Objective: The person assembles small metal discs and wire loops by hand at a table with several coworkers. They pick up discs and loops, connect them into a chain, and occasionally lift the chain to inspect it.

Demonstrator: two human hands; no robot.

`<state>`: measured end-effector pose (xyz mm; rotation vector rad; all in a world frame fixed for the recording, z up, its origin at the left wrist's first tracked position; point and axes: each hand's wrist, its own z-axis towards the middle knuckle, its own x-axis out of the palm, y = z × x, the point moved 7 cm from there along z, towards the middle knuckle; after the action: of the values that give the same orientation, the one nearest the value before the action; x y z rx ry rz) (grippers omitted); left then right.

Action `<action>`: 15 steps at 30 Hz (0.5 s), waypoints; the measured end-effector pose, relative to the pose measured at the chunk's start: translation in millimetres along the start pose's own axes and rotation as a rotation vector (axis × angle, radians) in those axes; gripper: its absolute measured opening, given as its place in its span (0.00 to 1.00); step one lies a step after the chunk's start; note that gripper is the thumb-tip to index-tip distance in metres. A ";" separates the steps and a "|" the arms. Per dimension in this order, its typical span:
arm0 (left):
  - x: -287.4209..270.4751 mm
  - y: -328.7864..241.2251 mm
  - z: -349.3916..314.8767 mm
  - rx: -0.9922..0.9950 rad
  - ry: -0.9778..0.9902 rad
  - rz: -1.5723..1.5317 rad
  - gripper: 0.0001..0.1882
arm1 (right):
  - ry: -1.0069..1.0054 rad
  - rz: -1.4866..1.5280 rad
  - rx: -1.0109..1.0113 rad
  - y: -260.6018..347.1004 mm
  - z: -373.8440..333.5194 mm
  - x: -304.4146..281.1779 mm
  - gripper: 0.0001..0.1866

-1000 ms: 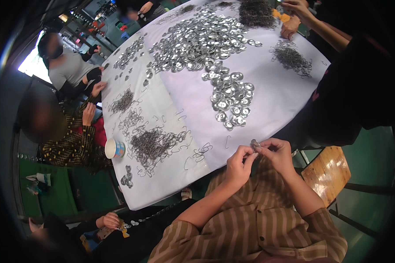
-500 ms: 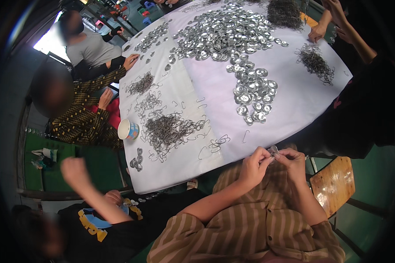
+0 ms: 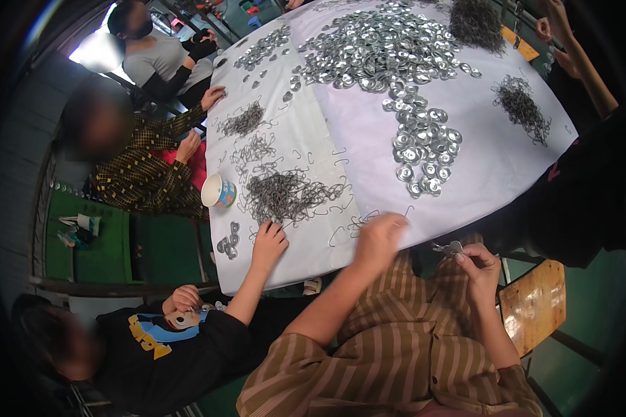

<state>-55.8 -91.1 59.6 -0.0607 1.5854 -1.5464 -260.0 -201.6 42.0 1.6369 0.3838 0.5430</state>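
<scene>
The motion-blurred left hand (image 3: 382, 243), whether spread or pinching I cannot tell, is over the near edge of the desk (image 3: 355, 125), beside loose wire hooks (image 3: 355, 224) on its left and nearer them than the right hand (image 3: 481, 267), which pinches a leftward-pointing silver metal piece (image 3: 455, 247) above the striped clothing (image 3: 389, 295).

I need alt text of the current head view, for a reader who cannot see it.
The person's right hand holds a shiny metal piece; the left hand, blurred, is at the near edge of a white table. On it lie wire hooks and a large pile of silvery discs, with co-workers around.
</scene>
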 end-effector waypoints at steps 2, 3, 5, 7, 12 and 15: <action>-30.8 29.9 18.0 0.004 -0.113 0.525 0.05 | -0.006 -0.011 -0.014 -3.7 0.2 -2.6 0.03; -40.0 46.0 23.1 -0.073 -0.106 0.696 0.05 | -0.005 -0.017 -0.022 -4.1 0.8 -3.3 0.03; -44.1 60.1 29.0 -0.081 -0.058 0.813 0.06 | 0.020 -0.059 -0.028 -5.3 1.8 -0.5 0.04; -39.4 70.4 34.1 -0.075 0.019 0.876 0.06 | 0.036 -0.087 -0.031 -5.6 3.1 2.9 0.04; -43.7 61.5 49.9 0.040 -0.003 0.561 0.06 | 0.031 -0.074 0.002 -9.9 4.7 5.8 0.04; -68.6 80.2 58.0 -0.028 -0.161 0.684 0.06 | 0.037 -0.065 -0.003 -12.0 4.3 6.2 0.04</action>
<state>62.5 -78.2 41.2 0.3056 1.3089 -0.9573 -251.7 -200.1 30.6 1.6079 0.4619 0.5251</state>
